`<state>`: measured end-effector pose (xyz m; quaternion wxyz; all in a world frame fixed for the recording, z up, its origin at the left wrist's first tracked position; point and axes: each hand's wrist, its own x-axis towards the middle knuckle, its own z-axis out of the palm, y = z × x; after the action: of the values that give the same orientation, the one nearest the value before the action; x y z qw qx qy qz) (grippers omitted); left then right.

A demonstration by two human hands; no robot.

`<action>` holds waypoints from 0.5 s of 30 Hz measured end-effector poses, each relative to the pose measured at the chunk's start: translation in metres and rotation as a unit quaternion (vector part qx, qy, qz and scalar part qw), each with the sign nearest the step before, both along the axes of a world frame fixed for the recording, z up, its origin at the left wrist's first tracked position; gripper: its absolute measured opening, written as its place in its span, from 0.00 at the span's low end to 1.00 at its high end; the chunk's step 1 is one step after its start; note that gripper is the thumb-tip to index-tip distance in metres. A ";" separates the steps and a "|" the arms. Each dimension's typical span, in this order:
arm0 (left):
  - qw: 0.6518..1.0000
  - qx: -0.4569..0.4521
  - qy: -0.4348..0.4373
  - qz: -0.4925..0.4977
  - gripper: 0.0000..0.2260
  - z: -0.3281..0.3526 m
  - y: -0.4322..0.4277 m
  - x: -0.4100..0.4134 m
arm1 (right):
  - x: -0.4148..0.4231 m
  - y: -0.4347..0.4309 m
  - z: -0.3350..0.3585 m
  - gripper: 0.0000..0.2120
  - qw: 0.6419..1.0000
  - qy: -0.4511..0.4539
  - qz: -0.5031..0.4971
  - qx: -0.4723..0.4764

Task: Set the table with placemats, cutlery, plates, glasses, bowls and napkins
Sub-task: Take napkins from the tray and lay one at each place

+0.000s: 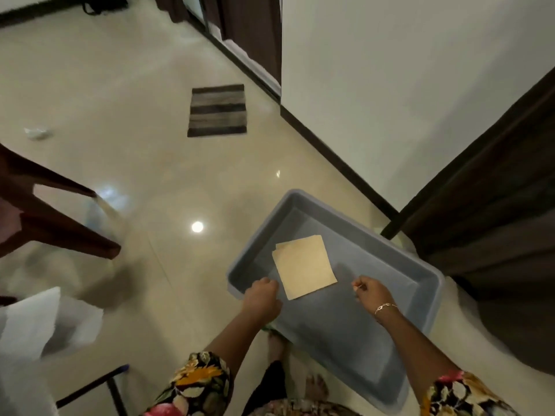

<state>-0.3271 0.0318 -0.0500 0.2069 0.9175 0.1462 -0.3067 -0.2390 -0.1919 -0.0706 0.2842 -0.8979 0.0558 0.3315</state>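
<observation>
Grip first: the left hand (262, 295) curls over the rim of the grey tub (330, 340). The right hand (372, 293) is curled above the tub's floor, and whether it pinches anything I cannot tell. Between them, just beyond, lie beige napkins (306, 267): probably light, limp and slippery when stacked, best pinched at a free corner.

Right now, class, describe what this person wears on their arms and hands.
Short dark sleeves printed with yellow, orange and pink leaves cover both upper arms: left sleeve, right sleeve. A thin chain bracelet circles the right wrist. No gloves.
</observation>
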 end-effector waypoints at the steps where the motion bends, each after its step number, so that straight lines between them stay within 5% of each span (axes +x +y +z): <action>1: 1.000 0.003 0.013 -0.015 0.17 -0.012 0.002 0.011 | 0.005 0.003 -0.013 0.16 0.999 0.022 -0.029 0.003; 8: 0.993 0.003 0.055 -0.107 0.25 -0.087 0.010 0.067 | 0.034 0.023 -0.090 0.09 0.977 0.106 -0.183 0.022; 15: 0.975 -0.002 0.133 -0.179 0.29 -0.130 0.016 0.081 | 0.045 0.038 -0.135 0.14 0.951 0.131 -0.279 0.008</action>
<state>-0.2460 0.0474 -0.1798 0.1295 0.8791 0.0050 -0.4587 -0.1942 -0.1541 -0.2053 0.3624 -0.7931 0.3382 0.3541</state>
